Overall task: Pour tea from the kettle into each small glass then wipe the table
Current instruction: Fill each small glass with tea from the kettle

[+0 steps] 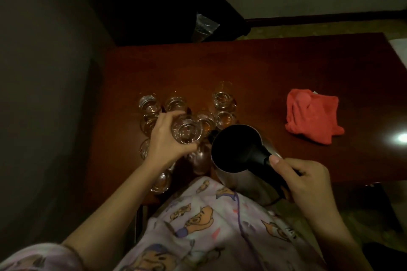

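Observation:
My left hand (167,138) grips a small clear glass (187,131), lifted above the dark red table (286,68). Right beside it, my right hand (308,180) holds the black handle of a steel kettle (237,149), whose open top faces me and whose spout points toward the held glass. Several more small glasses (224,103) stand clustered on the table's left part, some with amber tea in them. Others are partly hidden under my left hand and wrist. A red cloth (312,116) lies crumpled on the table to the right.
A dark chair or furniture piece (154,6) stands beyond the table's far edge, with a plastic bag (204,26) by it. A grey wall runs along the left. My patterned pyjama lap (209,226) sits against the table's near edge.

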Action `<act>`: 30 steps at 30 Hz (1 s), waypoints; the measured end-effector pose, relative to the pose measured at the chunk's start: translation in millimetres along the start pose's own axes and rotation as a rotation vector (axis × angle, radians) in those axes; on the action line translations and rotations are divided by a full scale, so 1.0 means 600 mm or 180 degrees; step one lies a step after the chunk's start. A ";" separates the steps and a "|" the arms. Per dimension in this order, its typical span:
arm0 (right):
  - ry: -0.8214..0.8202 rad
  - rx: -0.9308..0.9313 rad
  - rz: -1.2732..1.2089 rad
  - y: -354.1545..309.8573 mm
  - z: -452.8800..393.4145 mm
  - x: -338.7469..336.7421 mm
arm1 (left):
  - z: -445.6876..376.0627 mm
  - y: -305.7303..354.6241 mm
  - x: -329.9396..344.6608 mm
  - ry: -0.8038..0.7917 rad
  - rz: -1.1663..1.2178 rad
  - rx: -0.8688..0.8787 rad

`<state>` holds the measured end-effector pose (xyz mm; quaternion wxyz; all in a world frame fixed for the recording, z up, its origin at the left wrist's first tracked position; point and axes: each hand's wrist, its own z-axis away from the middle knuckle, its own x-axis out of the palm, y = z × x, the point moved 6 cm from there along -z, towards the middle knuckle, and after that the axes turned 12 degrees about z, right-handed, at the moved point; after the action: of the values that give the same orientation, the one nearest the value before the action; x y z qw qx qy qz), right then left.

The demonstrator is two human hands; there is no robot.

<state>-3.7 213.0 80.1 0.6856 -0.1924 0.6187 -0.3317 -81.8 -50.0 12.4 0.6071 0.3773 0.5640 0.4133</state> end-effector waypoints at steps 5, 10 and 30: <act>-0.0165 -0.0037 -0.0035 -0.005 0.016 -0.021 | 0.058 -0.037 0.023 -0.0117 -0.0009 -0.0182; -0.0419 -0.0332 0.0723 -0.020 0.026 -0.029 | 0.086 -0.052 0.049 -0.0185 -0.0104 -0.0203; -0.0805 -0.0739 0.1598 -0.041 0.031 -0.036 | 0.106 -0.035 0.087 -0.0307 0.0196 0.0172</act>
<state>8.6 208.0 115.3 0.7912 -0.1504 0.5905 -0.0524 -16.0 -8.6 -21.4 0.6102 0.4302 0.5332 0.3978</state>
